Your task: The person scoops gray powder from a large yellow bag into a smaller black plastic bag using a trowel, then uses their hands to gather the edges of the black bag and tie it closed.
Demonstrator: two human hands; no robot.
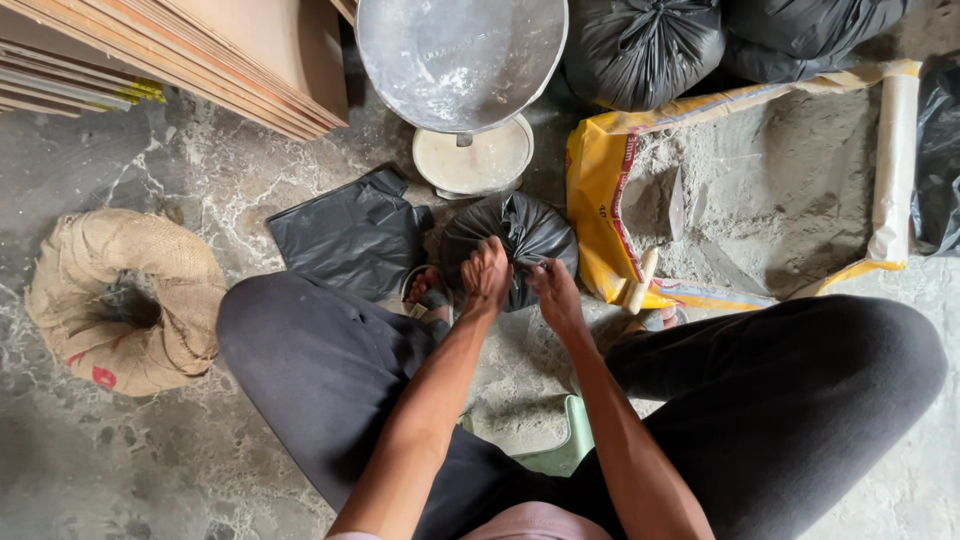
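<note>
Both left hand (487, 272) and right hand (553, 290) pinching the gathered, crinkled neck of a round, glossy black plastic bag (520, 232).

Mottled grey stone floor (150, 470), dusted with pale powder. At left centre lies a rolled-down burlap sack (125, 300). Stacked boards (200, 60) rest at upper left. At centre sit a filled black bag (525, 235) and, just left of it, flat black bags (350, 235). A scale base (470, 160) stands at upper centre. An opened yellow sack of grey powder (760, 190) occupies the right, with tied black bags (640, 45) above it.
</note>
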